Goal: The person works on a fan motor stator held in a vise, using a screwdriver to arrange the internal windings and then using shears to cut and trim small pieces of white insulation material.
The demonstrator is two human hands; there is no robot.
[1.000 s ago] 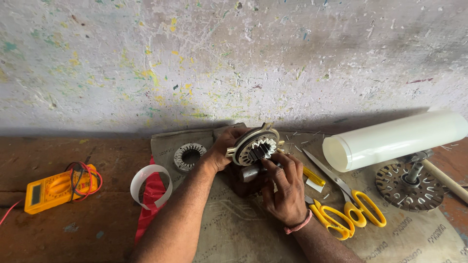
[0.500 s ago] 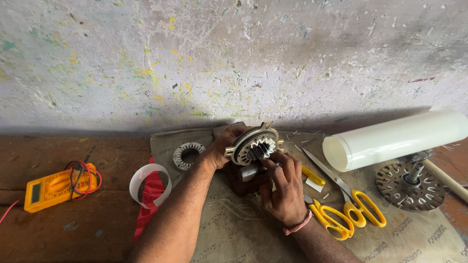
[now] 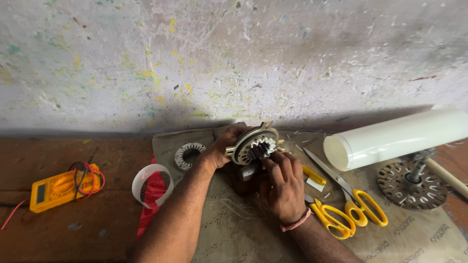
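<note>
The left hand keeps a closed grip on the round motor stator, tilted above the sackcloth-covered tabletop, while the right hand pinches at its toothed core (yellow scissors lie just beside).

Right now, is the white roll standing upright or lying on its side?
Lying on its side. The white roll stretches across the sacking, its round open end facing left, above the yellow scissors.

Soft, even daylight is falling from above, leaving a dim shadow band along the foot of the wall. The white roll is glaring slightly, and the edges are bending from the wide lens.
</note>
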